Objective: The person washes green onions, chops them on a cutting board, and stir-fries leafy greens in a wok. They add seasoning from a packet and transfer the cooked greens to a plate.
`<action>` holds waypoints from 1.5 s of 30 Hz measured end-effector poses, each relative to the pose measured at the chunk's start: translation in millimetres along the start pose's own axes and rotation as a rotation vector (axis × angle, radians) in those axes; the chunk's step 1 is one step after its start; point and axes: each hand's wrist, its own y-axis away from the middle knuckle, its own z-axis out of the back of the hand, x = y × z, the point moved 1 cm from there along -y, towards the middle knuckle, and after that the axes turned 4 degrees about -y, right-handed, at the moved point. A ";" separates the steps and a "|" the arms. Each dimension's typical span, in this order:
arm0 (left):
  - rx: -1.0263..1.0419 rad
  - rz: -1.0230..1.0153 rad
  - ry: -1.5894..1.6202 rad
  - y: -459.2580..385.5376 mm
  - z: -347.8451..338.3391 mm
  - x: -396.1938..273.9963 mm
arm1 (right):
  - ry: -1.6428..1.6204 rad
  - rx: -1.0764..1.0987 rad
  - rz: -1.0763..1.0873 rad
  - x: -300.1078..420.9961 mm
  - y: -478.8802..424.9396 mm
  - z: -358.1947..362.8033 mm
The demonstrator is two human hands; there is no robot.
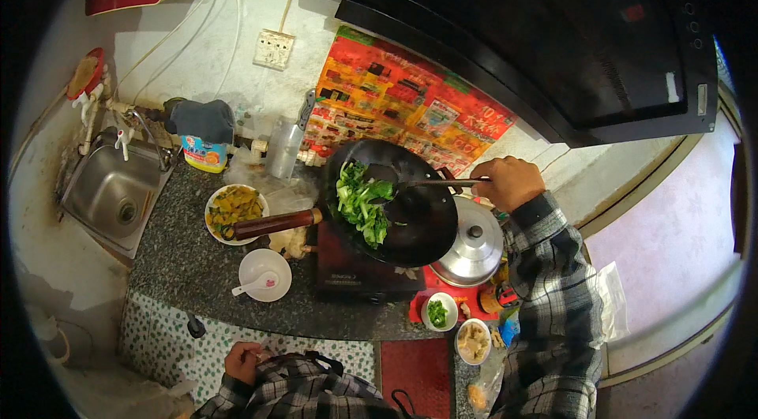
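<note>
My right hand (510,182) grips the handle of a cooking spatula (441,183), whose blade rests among leafy greens (362,203) in a black wok (423,223). The wok stands over a dark gas stove (367,277), its wooden handle (277,223) pointing left over a bowl of cooked yellow-green food (237,206). Low in the view, my left hand (241,362) is held near my body with its fingers curled; whether anything is in it cannot be seen. A white bowl (278,286) with a white spoon (260,283) stands left of the stove.
A domed metal lid (474,247) sits right of the wok. Small bowls of chopped greens (437,313) and pale pieces (474,343) stand near the counter's front. A cleaver (284,144) leans at the wall beside a detergent jug (204,152). A steel sink (112,188) is left; a range hood (533,34) hangs above.
</note>
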 end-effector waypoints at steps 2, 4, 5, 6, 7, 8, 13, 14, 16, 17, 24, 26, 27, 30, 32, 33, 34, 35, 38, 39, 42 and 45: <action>0.015 0.013 -0.032 -1.8 -1.5 -17.8 | -0.037 0.032 0.047 10.6 -1.7 -3.8; -0.008 0.306 -0.142 -4.2 -16.2 -60.6 | -0.052 0.082 0.118 18.1 0.2 -16.7; -0.015 0.295 -0.134 -4.5 -13.3 -60.5 | 0.012 0.050 0.173 29.8 0.5 -23.6; 0.002 0.287 -0.121 -4.9 -20.6 -58.9 | 0.048 0.049 0.149 24.0 4.2 -32.0; 0.015 0.123 -0.053 -3.4 -15.4 -28.0 | 0.064 0.032 0.143 25.5 2.4 -38.9; 0.016 -0.038 0.002 -1.7 -3.9 -11.7 | 0.091 -0.009 0.173 31.0 -2.8 -45.5; 0.018 0.030 0.010 3.6 -2.7 -17.7 | 0.308 -0.031 0.102 18.0 4.6 -25.6; 0.013 0.033 0.003 4.5 0.6 -19.0 | 0.318 -0.056 0.064 19.2 5.3 -24.1; -0.011 0.008 0.014 5.5 1.5 -20.6 | 0.365 -0.191 0.041 18.3 1.1 -44.5; 0.004 -0.003 0.051 5.6 -8.6 -19.0 | 0.425 -0.241 0.020 13.6 4.1 -52.9; 0.053 -0.135 -0.038 4.1 -15.0 -9.4 | 0.386 -0.174 0.179 9.1 24.7 -84.4; 0.068 -0.124 -0.063 6.0 -10.9 3.8 | 0.351 -0.083 0.039 -14.2 23.1 -58.1; 0.036 -0.144 -0.091 6.9 3.3 4.4 | 0.303 -0.048 -0.007 -17.0 12.6 -53.6; 0.043 -0.192 -0.096 6.5 -4.8 5.0 | 0.348 0.116 -0.076 -57.0 13.7 -21.4; 0.055 -0.196 -0.150 9.5 -4.9 0.8 | 0.334 0.304 -0.104 -89.4 10.1 -19.5; 0.051 -0.187 -0.153 10.3 -3.6 -0.8 | 0.205 0.462 -0.095 -99.9 6.6 -17.7; 0.050 -0.177 -0.155 11.7 -3.7 -1.6 | 0.065 0.597 -0.113 -108.5 2.3 -25.5; 0.049 -0.166 -0.157 13.1 -3.9 -2.8 | -0.077 0.730 -0.131 -113.7 -3.7 -39.8; 0.033 -0.004 -0.087 15.5 0.2 -11.3 | -0.069 0.452 0.099 -69.7 8.0 -82.6; 0.024 -0.019 -0.101 15.2 -2.9 -12.6 | -0.168 0.370 0.166 -57.1 5.9 -89.9; 0.012 -0.037 -0.089 14.0 -9.0 -11.3 | -0.242 0.281 0.007 -55.6 10.4 -76.5; 0.011 0.002 -0.028 13.8 -10.6 -7.9 | -0.284 0.279 -0.049 -63.3 -2.3 -54.3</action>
